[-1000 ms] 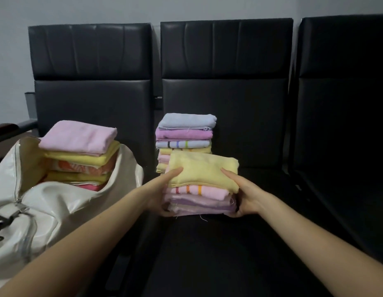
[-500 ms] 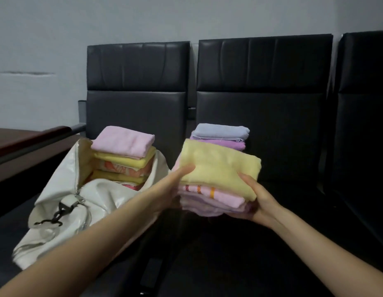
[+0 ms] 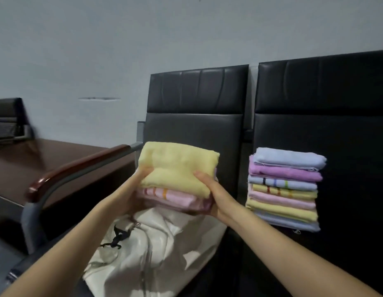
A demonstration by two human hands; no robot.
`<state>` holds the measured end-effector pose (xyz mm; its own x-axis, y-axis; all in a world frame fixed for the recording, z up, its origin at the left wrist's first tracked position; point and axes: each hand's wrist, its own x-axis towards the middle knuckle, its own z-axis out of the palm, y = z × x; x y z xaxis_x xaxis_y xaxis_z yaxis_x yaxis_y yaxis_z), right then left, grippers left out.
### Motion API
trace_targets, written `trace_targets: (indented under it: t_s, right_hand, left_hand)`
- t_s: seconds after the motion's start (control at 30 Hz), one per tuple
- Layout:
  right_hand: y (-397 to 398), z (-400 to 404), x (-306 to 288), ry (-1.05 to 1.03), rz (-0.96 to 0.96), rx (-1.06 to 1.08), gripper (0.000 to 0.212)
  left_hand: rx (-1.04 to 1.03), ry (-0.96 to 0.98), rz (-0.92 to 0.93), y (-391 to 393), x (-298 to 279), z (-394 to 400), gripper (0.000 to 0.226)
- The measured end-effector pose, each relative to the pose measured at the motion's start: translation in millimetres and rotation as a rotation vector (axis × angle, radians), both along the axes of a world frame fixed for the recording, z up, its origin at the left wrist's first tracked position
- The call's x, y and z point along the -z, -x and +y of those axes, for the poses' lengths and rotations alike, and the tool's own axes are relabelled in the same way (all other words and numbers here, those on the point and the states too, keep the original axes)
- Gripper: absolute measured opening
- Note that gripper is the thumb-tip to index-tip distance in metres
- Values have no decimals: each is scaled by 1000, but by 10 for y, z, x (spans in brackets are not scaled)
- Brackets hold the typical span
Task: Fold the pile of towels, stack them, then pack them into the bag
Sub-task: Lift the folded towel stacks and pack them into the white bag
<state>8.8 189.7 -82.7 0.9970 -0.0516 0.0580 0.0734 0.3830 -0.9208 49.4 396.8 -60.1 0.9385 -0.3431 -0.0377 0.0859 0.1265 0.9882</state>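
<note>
Gripping the towel stack [image 3: 175, 179] between both hands above the bag [image 3: 156, 243].

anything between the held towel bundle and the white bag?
Nothing visible. Left hand and right hand grip the yellow-topped bundle directly above the white bag. The bundle hides the bag's opening.
</note>
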Motion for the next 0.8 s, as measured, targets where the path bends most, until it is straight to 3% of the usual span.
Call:
trace_targets:
  t_s: [0.1,0.23,0.47,0.7,0.8]
  right_hand:
    - [14,-1,35,46,-63,-93,32]
    - [28,-30,-14,167,-107,-39,55]
    - [55,-197,-299,-63,-20,-47,44]
    - [116,-337,-661,-116,39,-66,36]
    - [126,-346,-722,-87,83,-86,39]
  left_hand:
    - [34,10,-47,-17,-5,143,38]
    - [48,43,-80,53,-20,120,42]
    - [76,-98,-11,14,-382,-68,66]
    - [81,-298,-46,45,-916,-274,53]
    - [41,-350,-2,61,-992,-208,70]
